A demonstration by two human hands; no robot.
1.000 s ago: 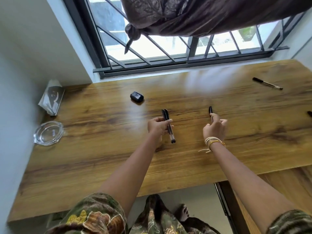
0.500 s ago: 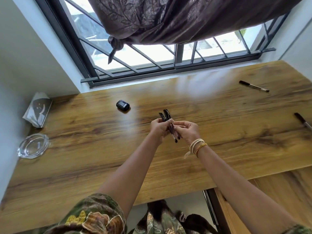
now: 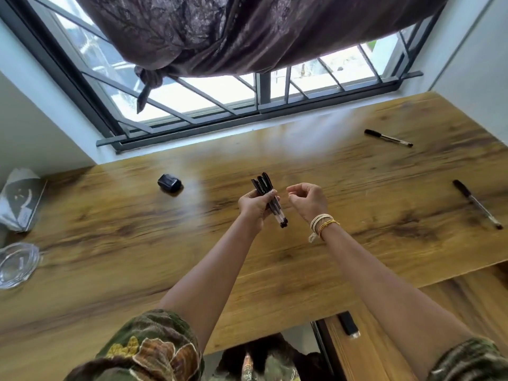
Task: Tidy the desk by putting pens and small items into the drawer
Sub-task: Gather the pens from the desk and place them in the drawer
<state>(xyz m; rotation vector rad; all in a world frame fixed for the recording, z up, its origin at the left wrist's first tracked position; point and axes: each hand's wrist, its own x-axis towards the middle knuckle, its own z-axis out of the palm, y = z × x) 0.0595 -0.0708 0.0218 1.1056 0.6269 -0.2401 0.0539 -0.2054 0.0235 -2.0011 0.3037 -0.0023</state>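
Note:
My left hand (image 3: pixel 254 206) grips a bundle of three black-capped pens (image 3: pixel 268 196) above the middle of the wooden desk (image 3: pixel 137 243). My right hand (image 3: pixel 309 202) hovers just right of the bundle, fingers loosely curled, holding nothing. Two more pens lie on the desk: one pen (image 3: pixel 388 138) at the far right near the window, another pen (image 3: pixel 477 203) by the right edge. A small black case (image 3: pixel 169 183) sits left of my hands. The open drawer (image 3: pixel 384 339) shows at lower right, with a small black item (image 3: pixel 348 324) inside.
A glass ashtray (image 3: pixel 16 264) stands at the desk's left edge. A tissue pack (image 3: pixel 20 199) lies behind it against the wall. A barred window (image 3: pixel 247 100) with a knotted dark curtain (image 3: pixel 247 31) runs along the back.
My right hand brought its pen over to the left hand, which now holds it with the others. The right hand has let go and drawn slightly away. The view shifted right.

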